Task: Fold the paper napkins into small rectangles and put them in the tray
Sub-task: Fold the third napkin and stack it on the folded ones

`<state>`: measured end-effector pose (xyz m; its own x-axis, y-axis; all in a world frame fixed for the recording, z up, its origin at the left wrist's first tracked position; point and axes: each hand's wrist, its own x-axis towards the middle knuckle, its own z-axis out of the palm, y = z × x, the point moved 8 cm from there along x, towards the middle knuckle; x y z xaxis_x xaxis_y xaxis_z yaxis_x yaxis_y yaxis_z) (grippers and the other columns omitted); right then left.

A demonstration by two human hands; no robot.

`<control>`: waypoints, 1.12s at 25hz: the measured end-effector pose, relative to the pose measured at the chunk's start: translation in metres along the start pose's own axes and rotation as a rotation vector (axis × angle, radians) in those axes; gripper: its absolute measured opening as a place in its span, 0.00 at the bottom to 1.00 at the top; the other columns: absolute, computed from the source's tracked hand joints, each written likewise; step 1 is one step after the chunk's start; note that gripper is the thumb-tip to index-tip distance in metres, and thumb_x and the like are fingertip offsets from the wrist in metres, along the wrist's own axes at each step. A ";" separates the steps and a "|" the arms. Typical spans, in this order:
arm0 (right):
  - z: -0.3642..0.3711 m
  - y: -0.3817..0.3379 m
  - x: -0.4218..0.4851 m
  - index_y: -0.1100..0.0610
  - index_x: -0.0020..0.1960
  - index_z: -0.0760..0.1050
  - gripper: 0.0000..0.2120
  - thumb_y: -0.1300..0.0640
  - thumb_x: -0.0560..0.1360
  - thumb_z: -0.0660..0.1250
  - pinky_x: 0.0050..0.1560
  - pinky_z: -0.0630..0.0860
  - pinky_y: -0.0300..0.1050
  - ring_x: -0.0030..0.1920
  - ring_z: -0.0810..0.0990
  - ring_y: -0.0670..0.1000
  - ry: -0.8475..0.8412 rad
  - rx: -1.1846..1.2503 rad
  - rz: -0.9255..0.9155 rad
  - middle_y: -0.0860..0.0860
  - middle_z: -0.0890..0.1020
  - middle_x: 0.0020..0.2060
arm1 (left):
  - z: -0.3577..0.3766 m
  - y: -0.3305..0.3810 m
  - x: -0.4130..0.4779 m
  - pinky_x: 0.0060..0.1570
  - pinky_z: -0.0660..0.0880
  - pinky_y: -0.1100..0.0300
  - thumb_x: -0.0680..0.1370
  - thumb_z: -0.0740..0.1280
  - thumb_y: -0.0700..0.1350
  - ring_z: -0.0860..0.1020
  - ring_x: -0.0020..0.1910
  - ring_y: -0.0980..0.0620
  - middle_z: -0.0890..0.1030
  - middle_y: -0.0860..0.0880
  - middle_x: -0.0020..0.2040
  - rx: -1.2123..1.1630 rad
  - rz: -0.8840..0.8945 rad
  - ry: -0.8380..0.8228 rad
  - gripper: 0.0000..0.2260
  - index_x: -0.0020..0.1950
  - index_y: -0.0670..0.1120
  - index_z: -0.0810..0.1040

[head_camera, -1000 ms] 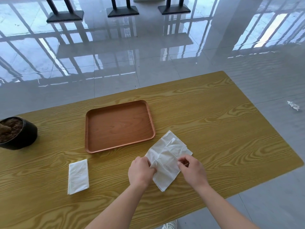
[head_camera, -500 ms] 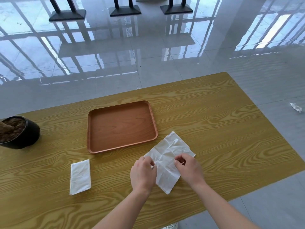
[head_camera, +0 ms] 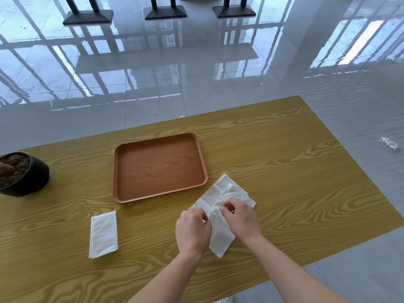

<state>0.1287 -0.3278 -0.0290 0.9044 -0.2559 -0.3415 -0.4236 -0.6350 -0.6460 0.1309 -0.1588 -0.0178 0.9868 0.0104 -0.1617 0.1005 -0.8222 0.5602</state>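
Note:
A white paper napkin lies partly unfolded and creased on the wooden table, just right of the tray's near corner. My left hand pinches its left edge. My right hand pinches a raised fold near its middle. The two hands are close together over the napkin and hide its centre. A second napkin, folded into a rectangle, lies flat at the near left. The brown wooden tray stands in the middle of the table with nothing in it.
A black pot with soil sits at the table's left edge. The table ends close to me and on the right. A crumpled scrap lies on the glossy floor to the right. Dark stand bases are far off.
Both hands have drawn closer together over the napkin, the right hand moving left and gathering a fold. The napkin looks narrower between them. The folded napkin and tray have not moved.

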 end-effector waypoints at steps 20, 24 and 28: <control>0.072 -0.049 -0.061 0.58 0.49 0.82 0.05 0.61 0.74 0.72 0.34 0.80 0.46 0.40 0.86 0.54 -0.203 0.808 0.323 0.55 0.87 0.44 | -0.121 -0.073 -0.066 0.44 0.72 0.52 0.68 0.72 0.32 0.77 0.41 0.47 0.80 0.52 0.40 0.256 0.589 0.383 0.11 0.41 0.48 0.79; 0.111 -0.025 -0.088 0.63 0.50 0.81 0.06 0.65 0.74 0.71 0.33 0.80 0.48 0.38 0.82 0.54 -0.220 0.812 0.497 0.59 0.85 0.43 | -0.108 -0.106 -0.040 0.46 0.72 0.51 0.61 0.74 0.31 0.78 0.42 0.44 0.79 0.49 0.39 0.432 0.515 0.237 0.12 0.33 0.46 0.77; 0.116 -0.012 -0.102 0.63 0.45 0.81 0.06 0.59 0.76 0.71 0.29 0.78 0.46 0.31 0.81 0.52 -0.276 0.630 0.480 0.58 0.86 0.36 | -0.086 -0.139 -0.057 0.49 0.72 0.51 0.63 0.69 0.34 0.77 0.47 0.45 0.80 0.50 0.44 0.419 0.457 0.087 0.11 0.40 0.48 0.79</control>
<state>0.0352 -0.2093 -0.0653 0.6082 -0.1544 -0.7786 -0.7830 0.0444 -0.6204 0.0720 0.0036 -0.0165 0.9268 -0.3631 0.0960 -0.3751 -0.9077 0.1881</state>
